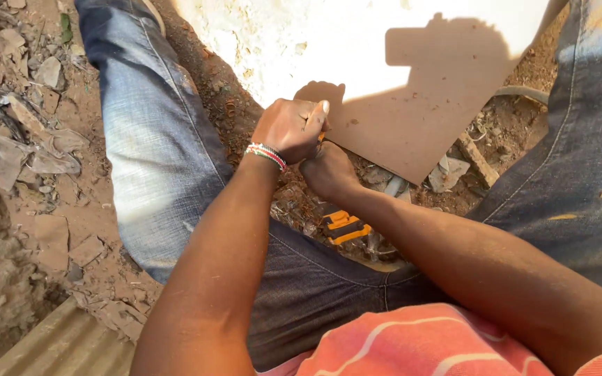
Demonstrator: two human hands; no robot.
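Closest in, an orange and black tool (345,227) lies on the dirt between the person's thighs, just under the right forearm and not held by anyone.

A bit further out, both hands meet at the near corner of the tile (412,125), a flat brownish slab lying on the ground between the legs. The left hand (288,129) is curled shut with the thumb pressed up, pinching something small and orange at the tile's edge; looks like a pencil or marker, but honestly it's mostly hidden so I can't say for sure. The right hand (327,170) sits just below it, fisted and tucked against the same corner, and I can't tell what, if anything, it grips.

For whatever marking is going on at that edge, I'd say keep the lower hand braced on the tile so it doesn't skate on the loose soil, and keep the tip right on the corner line.

Stuff in the way: broken chips (449,173) and a stick lie touching the tile's near right edge, so it may rock. Off left there's rubble (29,139) and a corrugated sheet (64,345). Far end of the tile is in glaring sun.
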